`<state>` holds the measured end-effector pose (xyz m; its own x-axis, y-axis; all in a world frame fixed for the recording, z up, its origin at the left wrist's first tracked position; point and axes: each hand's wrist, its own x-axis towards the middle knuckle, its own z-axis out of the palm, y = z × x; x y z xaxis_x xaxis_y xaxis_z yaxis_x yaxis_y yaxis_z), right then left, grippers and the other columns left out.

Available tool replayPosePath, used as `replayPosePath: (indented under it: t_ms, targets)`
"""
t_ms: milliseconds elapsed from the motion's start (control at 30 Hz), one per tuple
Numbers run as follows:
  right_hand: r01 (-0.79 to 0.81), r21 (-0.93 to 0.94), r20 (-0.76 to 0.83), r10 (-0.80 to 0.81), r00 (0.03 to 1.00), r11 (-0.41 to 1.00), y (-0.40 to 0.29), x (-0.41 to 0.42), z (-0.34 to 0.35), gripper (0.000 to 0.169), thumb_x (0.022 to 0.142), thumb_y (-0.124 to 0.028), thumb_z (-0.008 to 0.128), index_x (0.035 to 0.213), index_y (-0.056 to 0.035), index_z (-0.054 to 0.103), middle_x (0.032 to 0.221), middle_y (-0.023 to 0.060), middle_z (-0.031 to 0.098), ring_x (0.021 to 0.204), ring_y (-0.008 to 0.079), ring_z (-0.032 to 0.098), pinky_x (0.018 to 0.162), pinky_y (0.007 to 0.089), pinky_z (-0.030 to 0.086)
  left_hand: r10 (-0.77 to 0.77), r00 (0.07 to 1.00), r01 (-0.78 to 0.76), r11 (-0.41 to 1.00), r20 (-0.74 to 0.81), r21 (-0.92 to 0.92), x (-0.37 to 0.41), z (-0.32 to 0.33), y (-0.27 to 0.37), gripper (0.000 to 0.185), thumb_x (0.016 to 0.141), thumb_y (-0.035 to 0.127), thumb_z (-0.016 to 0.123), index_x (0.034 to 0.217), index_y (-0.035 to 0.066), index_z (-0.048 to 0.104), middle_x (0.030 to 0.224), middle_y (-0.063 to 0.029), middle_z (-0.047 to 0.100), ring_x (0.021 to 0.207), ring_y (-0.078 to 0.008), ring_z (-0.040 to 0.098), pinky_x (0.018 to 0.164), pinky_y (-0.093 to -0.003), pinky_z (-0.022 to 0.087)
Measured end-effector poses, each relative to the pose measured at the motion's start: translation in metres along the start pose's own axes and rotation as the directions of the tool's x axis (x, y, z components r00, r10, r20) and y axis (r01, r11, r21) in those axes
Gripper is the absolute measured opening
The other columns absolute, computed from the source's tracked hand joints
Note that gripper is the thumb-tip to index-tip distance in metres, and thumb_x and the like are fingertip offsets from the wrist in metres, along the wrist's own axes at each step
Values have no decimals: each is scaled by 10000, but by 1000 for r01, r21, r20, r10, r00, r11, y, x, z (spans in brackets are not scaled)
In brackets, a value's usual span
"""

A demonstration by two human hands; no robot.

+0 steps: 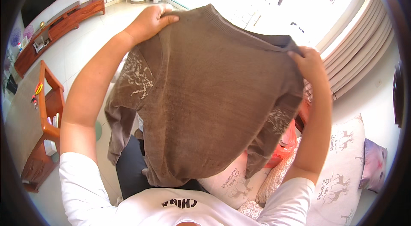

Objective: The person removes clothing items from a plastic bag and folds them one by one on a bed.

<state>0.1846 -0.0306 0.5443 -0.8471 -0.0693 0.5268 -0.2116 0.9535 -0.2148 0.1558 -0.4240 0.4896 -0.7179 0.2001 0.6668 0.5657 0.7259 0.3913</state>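
A brown knitted sweater (212, 97) hangs spread out in front of me, held up by its two shoulders. My left hand (151, 22) grips the shoulder on the left side, thumb on the near face. On the other shoulder, beside the ribbed neckline, my right hand (310, 62) is closed. Pale patterned patches mark both sleeves, which dangle loosely. The sweater's lower hem hangs over my dark-trousered lap, and the fabric hides much of what lies behind it.
A patterned sofa cover (337, 162) and a cushion (374, 165) are at the right, with a red plastic bag (285, 145) behind the right sleeve. On the left stand a wooden table (51, 126) holding yellow-handled scissors (39, 88) and a low TV cabinet (61, 27). Curtains (359, 46) flank the bright window.
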Motion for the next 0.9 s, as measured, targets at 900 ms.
replayPosePath:
  t_ms: [900]
  targets:
    - [-158,357,461,-27,887,921,160,-371,348,895,581,-135,785,1320,-94,283,1302,209,306,1184,380,347,981,405,326,-516,753,490,854,409,174,-379,324,14,778,606,260,767,1270,107,393,1350,-146,300,1267,-319,265,1034,-412,251]
